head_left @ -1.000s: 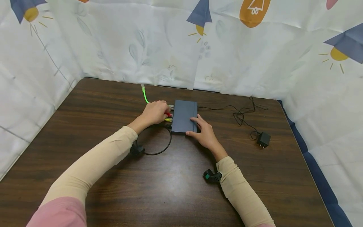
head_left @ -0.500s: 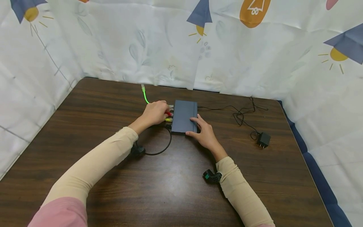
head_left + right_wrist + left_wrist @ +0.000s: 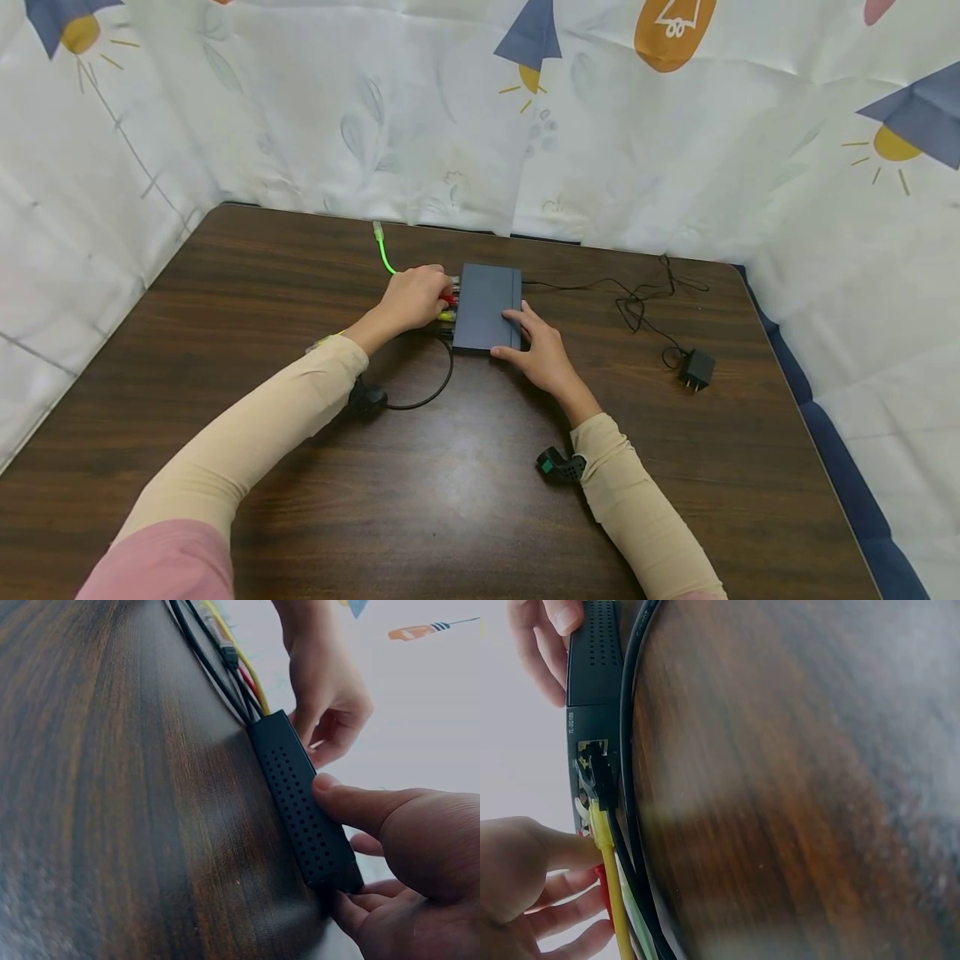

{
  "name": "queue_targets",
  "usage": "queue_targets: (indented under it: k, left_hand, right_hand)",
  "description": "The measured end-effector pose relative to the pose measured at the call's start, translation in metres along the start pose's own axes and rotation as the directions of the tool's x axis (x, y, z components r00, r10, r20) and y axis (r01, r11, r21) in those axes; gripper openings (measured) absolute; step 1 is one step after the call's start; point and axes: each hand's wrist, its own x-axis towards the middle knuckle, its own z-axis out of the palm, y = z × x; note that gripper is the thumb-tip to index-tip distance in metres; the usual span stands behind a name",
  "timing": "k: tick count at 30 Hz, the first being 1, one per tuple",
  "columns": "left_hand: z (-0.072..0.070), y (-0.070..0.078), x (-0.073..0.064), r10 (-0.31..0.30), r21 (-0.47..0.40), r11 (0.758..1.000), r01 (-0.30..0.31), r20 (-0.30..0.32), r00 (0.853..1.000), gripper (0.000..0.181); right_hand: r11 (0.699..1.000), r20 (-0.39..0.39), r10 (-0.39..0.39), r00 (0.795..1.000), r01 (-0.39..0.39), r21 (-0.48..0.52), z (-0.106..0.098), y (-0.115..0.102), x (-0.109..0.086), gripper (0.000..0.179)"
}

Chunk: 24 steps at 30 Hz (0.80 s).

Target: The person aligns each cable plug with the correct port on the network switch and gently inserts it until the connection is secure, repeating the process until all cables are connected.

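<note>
A dark blue-grey network switch [image 3: 487,308] lies flat on the table, several network cables in its left side. My left hand [image 3: 411,298] pinches the red network cable [image 3: 449,298] right beside the ports. In the left wrist view, the yellow cable [image 3: 612,881] and the black plug [image 3: 600,780] sit in neighbouring ports, and the red cable [image 3: 604,894] shows behind the yellow one, between the fingers. My right hand [image 3: 542,348] holds the switch by its right side; in the right wrist view its thumb lies on the top edge and fingers on the end.
A green cable [image 3: 382,247] points its free plug to the back edge. A black cable [image 3: 448,379] loops in front of the left hand. On the right, a thin power cord [image 3: 636,310] runs from the switch to a black adapter [image 3: 697,370]. Patterned white curtains surround the table.
My left hand has shifted very slightly right, towards the switch, still pinching the red cable. A bit of yellow cable now shows above the left sleeve. The right hand keeps its place.
</note>
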Motion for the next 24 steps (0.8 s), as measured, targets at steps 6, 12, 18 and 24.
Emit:
queue_targets:
  k: [6,12,18,24]
  left_hand:
    - [0.0,-0.001,-0.002,0.018,-0.021,1.0,-0.018,-0.004,1.0,0.008]
    - [-0.007,-0.005,-0.004,0.044,-0.111,0.993,-0.039,0.048,0.998,0.016]
    - [-0.021,-0.015,-0.002,0.013,-0.368,0.929,0.046,0.157,0.988,0.022]
    - [-0.025,-0.024,0.0,-0.015,-0.426,0.898,0.107,0.215,0.976,0.021]
  right_hand:
    - [1.0,0.004,-0.008,1.0,0.008,-0.007,0.0,-0.001,-0.001,0.066]
    - [1.0,0.002,-0.006,1.0,0.006,0.002,-0.001,-0.001,-0.002,0.065]
    - [1.0,0.006,-0.002,1.0,0.002,0.008,-0.001,-0.001,-0.002,0.066]
    - [1.0,0.009,-0.004,1.0,0.004,0.007,0.0,-0.002,-0.001,0.066]
